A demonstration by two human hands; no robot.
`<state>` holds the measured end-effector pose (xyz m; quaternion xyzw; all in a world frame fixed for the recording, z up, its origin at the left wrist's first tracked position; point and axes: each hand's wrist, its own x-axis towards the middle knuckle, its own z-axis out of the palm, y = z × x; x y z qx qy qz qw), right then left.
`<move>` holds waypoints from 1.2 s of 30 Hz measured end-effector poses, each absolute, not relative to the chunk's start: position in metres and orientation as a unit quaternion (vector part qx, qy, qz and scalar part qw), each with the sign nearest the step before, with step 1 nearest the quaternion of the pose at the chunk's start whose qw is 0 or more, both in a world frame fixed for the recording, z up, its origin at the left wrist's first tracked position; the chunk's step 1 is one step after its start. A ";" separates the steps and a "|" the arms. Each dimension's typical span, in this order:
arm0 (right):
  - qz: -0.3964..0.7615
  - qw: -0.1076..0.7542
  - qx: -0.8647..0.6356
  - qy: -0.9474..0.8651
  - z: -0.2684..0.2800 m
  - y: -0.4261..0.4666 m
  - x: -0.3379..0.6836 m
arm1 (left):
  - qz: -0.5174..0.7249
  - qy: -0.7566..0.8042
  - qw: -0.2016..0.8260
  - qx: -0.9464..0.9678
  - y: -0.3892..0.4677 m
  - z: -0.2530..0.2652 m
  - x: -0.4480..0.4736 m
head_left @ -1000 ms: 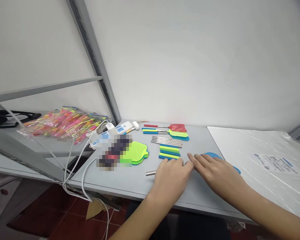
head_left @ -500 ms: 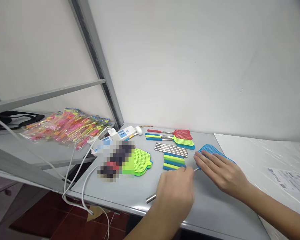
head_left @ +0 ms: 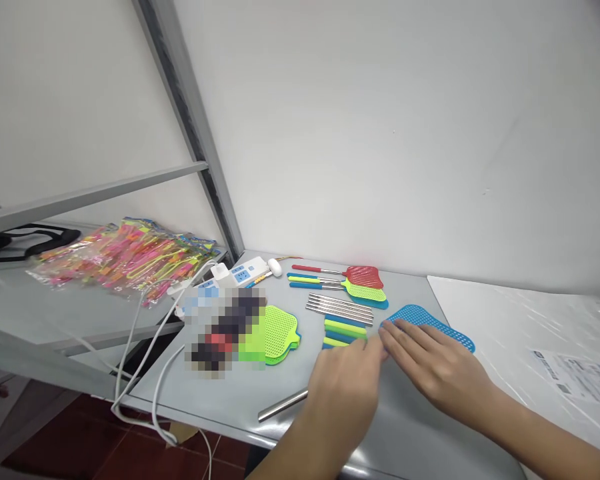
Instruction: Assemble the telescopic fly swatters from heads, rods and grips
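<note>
Landmark: the row of thin metal rods point(head_left: 340, 309) lying on the grey table point(head_left: 240, 390). Left hand point(head_left: 347, 383), nearer the person than the rods, is clenched round a metal tube point(head_left: 283, 405); one end of the tube sticks out of the fist, short of the rods and to their left. Right hand point(head_left: 440, 360), right of the rods and a little nearer the person, lies over a blue swatter head point(head_left: 413, 313), fingers long and together; thumb hidden, so cannot tell whether it pinches the head or only presses on it. The blue head rests just right of the rods. Fingertips of both hands meet or nearly so; any join between tube and head is hidden there. Blue and green handle grips point(head_left: 346, 327) sit just on the near side of the rods, close to the left fist. Left of the rods, a stack of green swatter heads point(head_left: 280, 331). Beyond the rods, swatters with handles: red point(head_left: 364, 276), green point(head_left: 366, 291), blue point(head_left: 375, 304). Well right of the rods, a plastic-wrapped white sheet point(head_left: 500, 317).
</note>
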<state>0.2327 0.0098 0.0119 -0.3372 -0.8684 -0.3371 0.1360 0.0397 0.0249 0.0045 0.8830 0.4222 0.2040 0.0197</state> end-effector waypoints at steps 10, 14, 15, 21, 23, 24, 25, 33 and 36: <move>-0.397 0.250 -0.398 -0.788 0.018 0.022 0.324 | 0.121 0.492 0.007 0.862 0.012 0.034 0.032; -0.383 0.335 -0.453 -0.732 0.045 0.024 0.359 | 0.101 0.581 0.011 0.808 0.011 0.061 0.010; -0.375 0.354 -0.442 -0.734 0.050 0.024 0.353 | 0.109 0.566 0.015 0.817 0.008 0.063 0.012; -0.171 0.382 -0.394 -0.818 0.046 0.035 0.270 | 0.122 0.488 0.019 0.864 -0.020 0.035 0.038; -0.109 0.385 -0.353 -0.846 0.038 0.039 0.241 | 0.144 0.479 0.014 0.866 -0.026 0.019 0.032; -0.088 0.383 -0.326 -0.860 0.034 0.041 0.227 | 0.158 0.473 0.011 0.867 -0.029 0.012 0.026; -0.069 0.380 -0.298 -0.873 0.030 0.044 0.212 | 0.174 0.468 0.007 0.867 -0.030 0.005 0.020; 0.114 0.355 -0.183 -0.910 -0.007 0.085 0.102 | 0.267 0.388 -0.077 0.879 -0.029 -0.026 -0.030; 0.170 0.356 -0.169 -0.903 -0.023 0.099 0.087 | 0.313 0.373 -0.111 0.866 -0.024 -0.031 -0.038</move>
